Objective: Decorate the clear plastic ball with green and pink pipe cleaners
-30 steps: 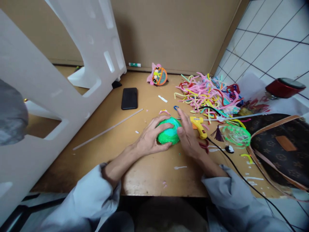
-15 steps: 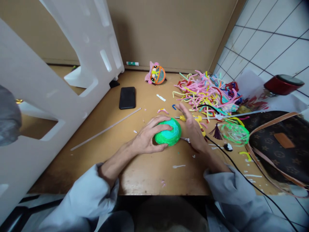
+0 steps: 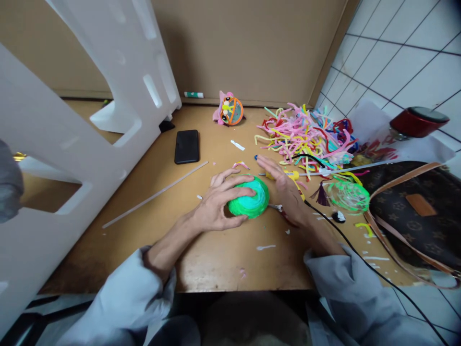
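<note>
We seem to steady the ball (image 3: 260,198), left hand (image 3: 216,202) curled round it, right hand (image 3: 288,194) flat beside it; next likely needs gentleness

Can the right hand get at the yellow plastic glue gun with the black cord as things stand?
Probably yes: the open, bare right hand seems to hold nothing and is close to the yellow glue gun, partly hiding it. Nothing visible seems to block the way.

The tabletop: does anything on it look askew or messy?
Yes: the pink-and-orange figure at the back seems tipped sideways, its eyes one above the other, and white bits make the front right look untidy.
</note>
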A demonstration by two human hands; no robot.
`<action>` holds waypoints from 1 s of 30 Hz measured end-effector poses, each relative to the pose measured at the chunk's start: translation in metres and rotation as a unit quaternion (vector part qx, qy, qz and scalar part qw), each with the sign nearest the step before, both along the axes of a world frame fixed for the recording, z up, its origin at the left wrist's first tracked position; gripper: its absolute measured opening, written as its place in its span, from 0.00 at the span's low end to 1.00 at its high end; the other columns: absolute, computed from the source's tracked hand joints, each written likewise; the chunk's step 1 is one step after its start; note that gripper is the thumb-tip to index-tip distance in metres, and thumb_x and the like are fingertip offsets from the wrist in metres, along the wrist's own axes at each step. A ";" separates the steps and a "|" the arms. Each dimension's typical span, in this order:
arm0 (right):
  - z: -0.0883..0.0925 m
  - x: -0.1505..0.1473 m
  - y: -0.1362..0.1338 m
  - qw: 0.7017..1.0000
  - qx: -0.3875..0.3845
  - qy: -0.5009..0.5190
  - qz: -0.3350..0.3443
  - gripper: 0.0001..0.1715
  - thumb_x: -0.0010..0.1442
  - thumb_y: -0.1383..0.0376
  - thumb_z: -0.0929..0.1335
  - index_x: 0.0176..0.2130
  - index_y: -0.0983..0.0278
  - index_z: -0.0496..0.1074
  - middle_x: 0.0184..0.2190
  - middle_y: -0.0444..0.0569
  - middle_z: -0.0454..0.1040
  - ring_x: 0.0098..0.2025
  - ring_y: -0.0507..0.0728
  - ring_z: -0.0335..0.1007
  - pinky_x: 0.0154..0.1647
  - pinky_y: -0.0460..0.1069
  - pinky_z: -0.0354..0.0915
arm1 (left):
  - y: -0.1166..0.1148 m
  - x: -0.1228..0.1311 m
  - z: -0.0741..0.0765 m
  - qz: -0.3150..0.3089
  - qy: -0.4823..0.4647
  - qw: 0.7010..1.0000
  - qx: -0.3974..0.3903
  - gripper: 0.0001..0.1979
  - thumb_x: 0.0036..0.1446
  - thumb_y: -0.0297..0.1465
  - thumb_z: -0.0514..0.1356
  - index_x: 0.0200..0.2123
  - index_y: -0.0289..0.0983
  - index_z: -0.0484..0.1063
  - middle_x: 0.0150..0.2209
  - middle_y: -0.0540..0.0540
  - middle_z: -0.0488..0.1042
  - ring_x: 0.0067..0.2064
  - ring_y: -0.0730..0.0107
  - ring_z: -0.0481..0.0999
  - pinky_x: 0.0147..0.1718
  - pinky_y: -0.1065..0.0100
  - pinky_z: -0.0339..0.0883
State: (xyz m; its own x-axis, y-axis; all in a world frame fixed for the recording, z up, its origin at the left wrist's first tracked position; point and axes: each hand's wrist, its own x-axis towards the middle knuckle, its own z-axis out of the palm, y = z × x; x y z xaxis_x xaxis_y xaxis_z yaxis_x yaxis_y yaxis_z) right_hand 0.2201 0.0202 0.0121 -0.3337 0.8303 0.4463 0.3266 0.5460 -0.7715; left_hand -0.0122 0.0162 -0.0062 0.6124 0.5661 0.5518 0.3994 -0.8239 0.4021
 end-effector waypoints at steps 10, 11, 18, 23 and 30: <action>-0.010 -0.015 -0.007 0.998 -0.026 -0.012 0.048 0.37 0.69 0.41 0.53 0.65 0.56 0.65 0.66 0.51 0.67 0.69 0.61 0.61 0.72 0.63 0.57 | 0.001 0.002 -0.003 -0.002 -0.018 1.000 0.013 0.25 0.53 0.40 0.67 0.54 0.42 0.72 0.63 0.37 0.70 0.69 0.44 0.60 0.66 0.39 0.53; -0.008 -0.014 -0.007 0.999 -0.025 -0.007 0.039 0.38 0.69 0.41 0.53 0.66 0.56 0.64 0.67 0.51 0.67 0.70 0.61 0.60 0.72 0.63 0.56 | 0.001 0.003 -0.003 -0.005 -0.025 1.000 0.011 0.25 0.54 0.39 0.67 0.55 0.41 0.71 0.63 0.37 0.69 0.69 0.45 0.60 0.66 0.40 0.53; -0.002 -0.010 -0.014 0.997 0.028 0.002 -0.070 0.43 0.68 0.39 0.50 0.72 0.56 0.49 0.73 0.50 0.52 0.76 0.63 0.43 0.75 0.68 0.44 | 0.001 0.004 0.000 0.030 -0.066 0.996 -0.048 0.28 0.57 0.40 0.65 0.59 0.43 0.66 0.64 0.35 0.66 0.65 0.47 0.66 0.61 0.45 0.61; -0.018 -0.023 -0.020 0.996 0.037 -0.043 -0.075 0.43 0.70 0.42 0.51 0.74 0.59 0.41 0.75 0.55 0.46 0.76 0.63 0.40 0.75 0.68 0.44 | -0.002 0.004 0.001 0.067 -0.025 0.997 -0.041 0.30 0.58 0.45 0.65 0.61 0.43 0.64 0.64 0.36 0.64 0.64 0.46 0.65 0.61 0.45 0.61; -0.028 -0.034 -0.020 0.995 0.025 -0.087 -0.035 0.45 0.70 0.43 0.51 0.74 0.63 0.39 0.73 0.60 0.52 0.75 0.64 0.45 0.74 0.69 0.47 | -0.005 0.008 -0.002 0.089 -0.025 0.996 0.018 0.30 0.56 0.45 0.65 0.59 0.42 0.65 0.61 0.36 0.64 0.60 0.49 0.66 0.58 0.47 0.63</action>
State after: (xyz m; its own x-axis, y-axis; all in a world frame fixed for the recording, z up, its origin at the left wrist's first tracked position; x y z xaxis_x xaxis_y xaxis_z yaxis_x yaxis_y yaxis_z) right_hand 0.1860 0.0003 -0.0158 -0.3507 0.8326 0.4287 0.4915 0.5533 -0.6725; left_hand -0.0038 0.0111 -0.0078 0.4754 0.6428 0.6006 0.5215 -0.7558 0.3961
